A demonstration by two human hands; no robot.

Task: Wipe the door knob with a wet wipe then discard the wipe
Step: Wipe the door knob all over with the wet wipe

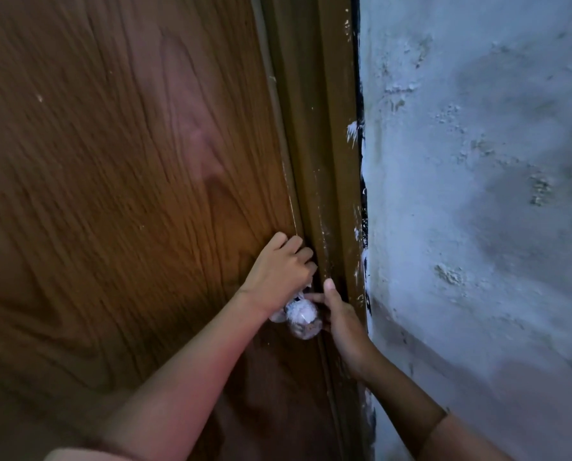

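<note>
The round shiny metal door knob [304, 321] sits at the right edge of the brown wooden door [128, 178], low in the head view. My left hand [279, 271] is curled just above and behind the knob, gripping a white wet wipe [277, 315] whose crumpled ends show under the wrist and at the fingertips. My right hand [343, 316] comes in from the right and holds the knob's side. Its index finger lies across the knob's top and its thumb points up along the door frame. The knob's neck is hidden by the hands.
The dark brown door frame [328, 144] runs vertically right of the knob, flecked with white paint. A rough pale blue-white wall [477, 194] fills the right side. Both my forearms reach up from the bottom of the view.
</note>
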